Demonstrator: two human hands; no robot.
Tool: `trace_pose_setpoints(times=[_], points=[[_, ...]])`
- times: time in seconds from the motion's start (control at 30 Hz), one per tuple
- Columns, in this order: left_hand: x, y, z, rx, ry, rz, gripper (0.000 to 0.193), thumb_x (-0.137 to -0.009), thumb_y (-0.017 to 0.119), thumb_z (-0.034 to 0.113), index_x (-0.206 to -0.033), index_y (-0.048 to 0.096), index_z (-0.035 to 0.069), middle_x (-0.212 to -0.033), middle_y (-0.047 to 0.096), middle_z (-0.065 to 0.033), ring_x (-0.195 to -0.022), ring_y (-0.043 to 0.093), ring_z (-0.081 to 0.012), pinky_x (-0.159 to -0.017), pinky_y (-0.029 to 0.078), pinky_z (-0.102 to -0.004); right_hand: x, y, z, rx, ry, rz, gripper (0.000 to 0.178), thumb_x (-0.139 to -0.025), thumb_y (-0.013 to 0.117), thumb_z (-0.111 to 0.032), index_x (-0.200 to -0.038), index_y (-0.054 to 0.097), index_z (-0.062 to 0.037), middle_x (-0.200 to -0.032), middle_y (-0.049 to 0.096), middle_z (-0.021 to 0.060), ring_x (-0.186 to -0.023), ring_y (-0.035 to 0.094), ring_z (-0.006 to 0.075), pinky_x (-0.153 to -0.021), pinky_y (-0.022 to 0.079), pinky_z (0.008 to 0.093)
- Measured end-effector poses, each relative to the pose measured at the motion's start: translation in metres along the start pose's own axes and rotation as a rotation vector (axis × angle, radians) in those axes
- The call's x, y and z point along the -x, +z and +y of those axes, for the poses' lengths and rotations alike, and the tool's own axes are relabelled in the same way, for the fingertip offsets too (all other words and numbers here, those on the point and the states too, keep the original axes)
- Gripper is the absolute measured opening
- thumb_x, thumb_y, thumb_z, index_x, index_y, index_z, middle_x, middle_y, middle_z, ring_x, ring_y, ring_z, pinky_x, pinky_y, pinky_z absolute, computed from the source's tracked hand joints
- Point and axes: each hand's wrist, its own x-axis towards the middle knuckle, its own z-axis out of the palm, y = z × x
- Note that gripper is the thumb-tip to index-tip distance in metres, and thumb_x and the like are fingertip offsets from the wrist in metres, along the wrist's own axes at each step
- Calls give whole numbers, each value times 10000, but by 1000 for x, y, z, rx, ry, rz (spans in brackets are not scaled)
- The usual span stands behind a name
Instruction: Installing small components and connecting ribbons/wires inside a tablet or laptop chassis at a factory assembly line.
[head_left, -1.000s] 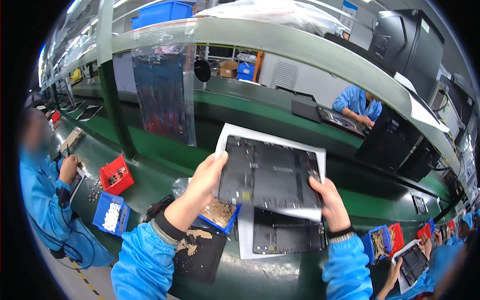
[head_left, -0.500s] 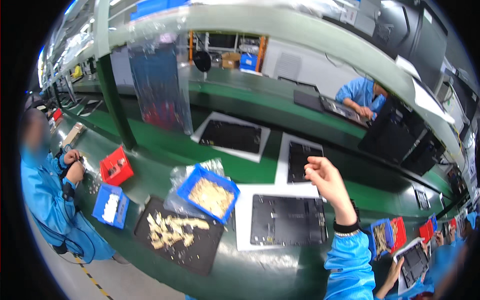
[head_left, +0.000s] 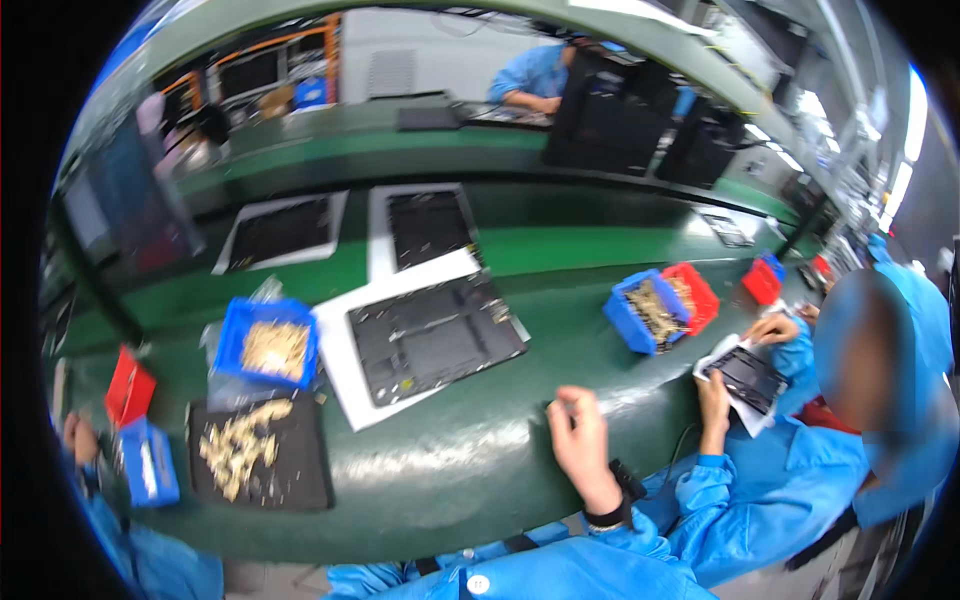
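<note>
The black panel (head_left: 430, 345), a thin rectangle of what looked like matte plastic, lay ahead and to the left of the right hand (head_left: 580, 440), well apart from it. Ridges, shallow recesses and small light fittings broke up its upturned face, and its far edge looked uneven. Beneath it a smooth white sheet (head_left: 340, 365) stuck out at an angle along the left and far sides. The right hand hovered above the glossy green tabletop (head_left: 430, 505) with fingers loosely bent, thumb apart and nothing visible in its grasp; a dark band (head_left: 607, 517) ringed its wrist. The left hand was out of view, so its state could not be told. Farther left of the right hand, past the panel, a straight-walled blue bin (head_left: 231, 335) of beige pieces sat on crinkled clear film (head_left: 225, 388). Nearer than that bin, a flat dark mat (head_left: 305, 470) bore ragged, strip-like beige scraps (head_left: 240, 450). Ahead and to the right of the hand, a second blue bin (head_left: 622, 320) filled with slender tan pieces stood against a red bin (head_left: 709, 305).
</note>
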Motion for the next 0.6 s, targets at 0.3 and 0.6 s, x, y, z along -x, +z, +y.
trace_pose_setpoints(times=[0.3, 0.6], points=[[-159, 10, -2, 298, 374, -184, 179, -813, 621, 122, -974, 646, 48, -928, 645, -165, -886, 605, -342, -756, 483, -413, 11, 19, -13, 380, 13, -164, 353, -840, 635, -172, -1141, 542, -12, -1228, 540, 163, -1132, 522, 324, -955, 421, 401], [-180, -49, -7, 490, 420, -332, 178, -823, 618, 127, -984, 645, 58, -934, 646, -154, -883, 610, -327, -759, 486, -398, 3, 20, -24, 476, 6, -168, 237, -839, 600, -81, -1070, 615, -34, -1193, 589, 104, -1132, 552, 276, -954, 440, 373]])
